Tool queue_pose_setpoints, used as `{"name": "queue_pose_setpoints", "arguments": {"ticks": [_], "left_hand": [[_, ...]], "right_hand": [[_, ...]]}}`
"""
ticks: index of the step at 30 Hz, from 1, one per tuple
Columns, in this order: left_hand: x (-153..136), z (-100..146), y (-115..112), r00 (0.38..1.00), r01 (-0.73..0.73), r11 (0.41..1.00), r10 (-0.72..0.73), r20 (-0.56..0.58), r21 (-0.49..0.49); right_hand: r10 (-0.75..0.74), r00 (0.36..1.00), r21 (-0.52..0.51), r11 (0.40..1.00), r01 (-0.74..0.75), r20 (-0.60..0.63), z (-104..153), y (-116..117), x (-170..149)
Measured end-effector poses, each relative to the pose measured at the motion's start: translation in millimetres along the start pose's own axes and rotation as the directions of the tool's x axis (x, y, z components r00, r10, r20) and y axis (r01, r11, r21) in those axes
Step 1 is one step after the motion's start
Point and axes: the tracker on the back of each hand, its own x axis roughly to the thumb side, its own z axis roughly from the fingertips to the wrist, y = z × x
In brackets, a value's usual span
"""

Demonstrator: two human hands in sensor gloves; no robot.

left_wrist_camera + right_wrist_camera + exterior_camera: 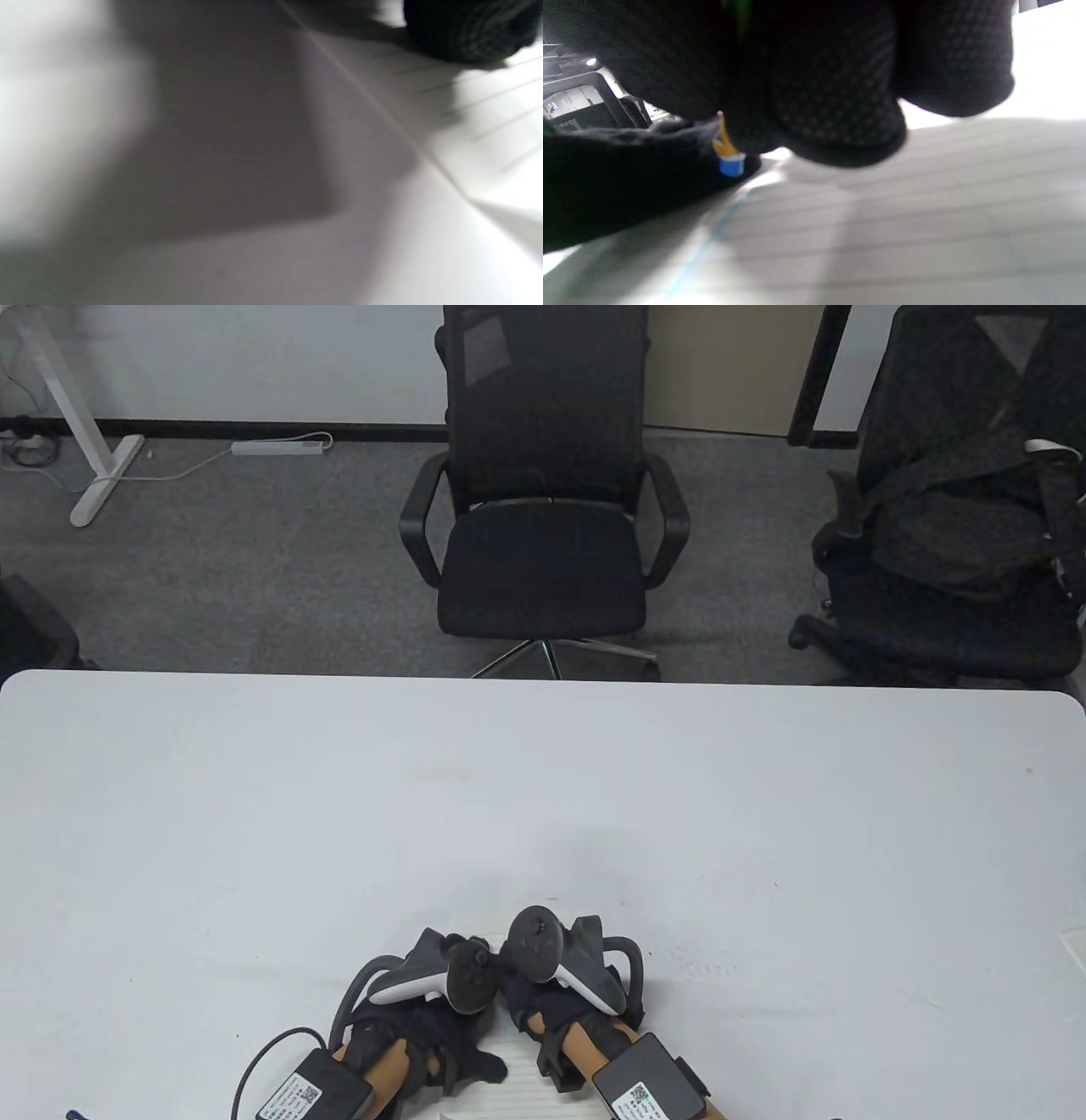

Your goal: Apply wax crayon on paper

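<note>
The crayon [731, 159] was small, with a blue tip and an orange and white wrapper above it, and only its bottom end showed in the right wrist view. It poked out from under the dark gloved fingers [835, 106] of the right hand [551, 984], which were curled round it and held it. Its tip was right down at the paper [903, 220], touching it or very close; the picture was too blurry to tell which. The paper was white with thin grey lines, and it lay on the table [543, 814] at the near edge, mostly hidden under both hands. A faint blue line [712, 237] ran down the page from near the tip, so I think the coloring had started. Only that one thin mark showed, so most of the page looked bare and there was likely a lot left to do. The left hand [433, 984] sat just beside the right one, on or over the left part of the paper. I could not tell if its fingers were straight or curled, since the tracker covered them from above and its own wrist view showed only one dark fingertip [471, 29]. Past the table stood black chairs [543, 517] on a grey floor.
</note>
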Motion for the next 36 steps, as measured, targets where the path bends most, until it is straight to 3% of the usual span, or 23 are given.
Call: {"name": "queue_pose_setpoints", "arguments": {"ticks": [13, 36], "left_hand": [[0, 0, 0, 1.000, -0.005, 1.000, 0.005, -0.001, -0.008], [-1, 0, -1, 1.000, -0.008, 1.000, 0.008, -0.004, -0.012]], "right_hand": [[0.077, 0.997, -0.003, 0.997, -0.077, 0.010, 1, 4, 0], [0.097, 0.989, -0.010, 0.995, -0.099, -0.115, 16, -14, -51]]}}
